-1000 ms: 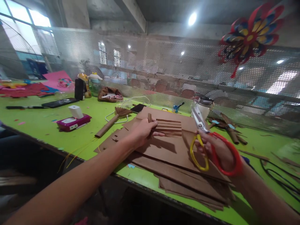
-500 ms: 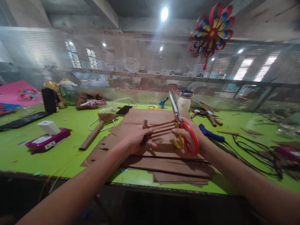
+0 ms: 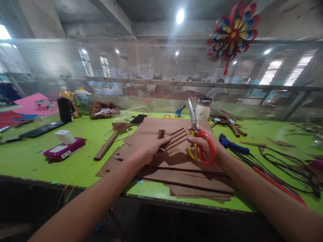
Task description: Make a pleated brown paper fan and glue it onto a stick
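Perforated screen (image 3: 151, 74): runs along the table's far side, probably there to divide the bench from the room behind.
Green table (image 3: 83, 174): carries everything; the middle, nearest the person, is given to the paper.
Brown sheets (image 3: 153, 127): stacked flat in uneven layers under the 2 hands, perhaps kept there as stock within reach.
Fan-topped roll (image 3: 108, 144): lies left of the stack, apart from the hands, likely laid aside to keep the middle free.
Scissors (image 3: 195, 125): blades point up, clear of the paper, seemingly so the fingers can work with the tool kept ready.
Right hand (image 3: 205, 143): curled round the scissors' handles, fingertips at the pleated paper's right edge; I cannot tell if they touch it.
Left hand (image 3: 150, 149): narrowed in a pinch, thumb on top, probably to stop the folds springing apart.
Glue gun (image 3: 233, 145): rests right of the stack, beside the right forearm.
Pleated paper (image 3: 175, 143): tilted above the stack, between the 2 hands, its left end pinched.
Blue pot (image 3: 178, 113): stands beyond the stack, near the screen.
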